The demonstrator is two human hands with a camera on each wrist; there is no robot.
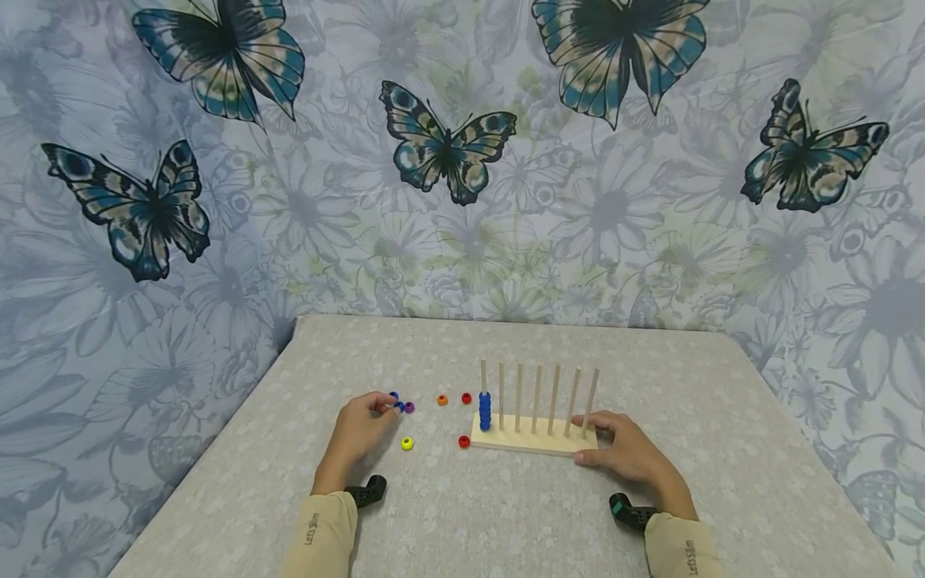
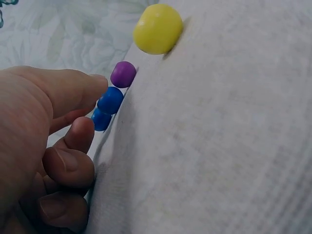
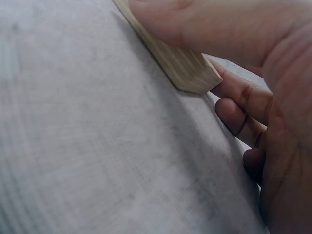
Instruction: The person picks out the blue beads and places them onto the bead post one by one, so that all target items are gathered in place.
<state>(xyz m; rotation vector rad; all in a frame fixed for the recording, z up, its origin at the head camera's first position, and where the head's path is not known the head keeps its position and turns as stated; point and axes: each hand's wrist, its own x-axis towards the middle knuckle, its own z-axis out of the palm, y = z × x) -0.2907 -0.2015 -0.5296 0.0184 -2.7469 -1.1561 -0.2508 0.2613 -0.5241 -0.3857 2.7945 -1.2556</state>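
Observation:
My left hand (image 1: 363, 427) is at the left group of beads, thumb and forefinger tips on a blue bead (image 2: 110, 100). Right behind it lies a second blue bead (image 2: 101, 120), and a purple bead (image 2: 123, 74) sits close by. The right hand (image 1: 627, 449) grips the right end of a wooden peg stand (image 1: 531, 441), thumb along the front edge and fingers behind. In the right wrist view the stand's base (image 3: 183, 68) shows under the thumb. Several blue beads (image 1: 485, 411) are stacked on the leftmost peg; the other pegs are bare.
A yellow bead (image 1: 408, 443) lies nearer me, right of the left hand. An orange bead (image 1: 442, 400) and a red bead (image 1: 466, 398) lie left of the stand, with another red bead (image 1: 464, 441) by its front left corner. A patterned cloth (image 1: 535, 522) covers the table.

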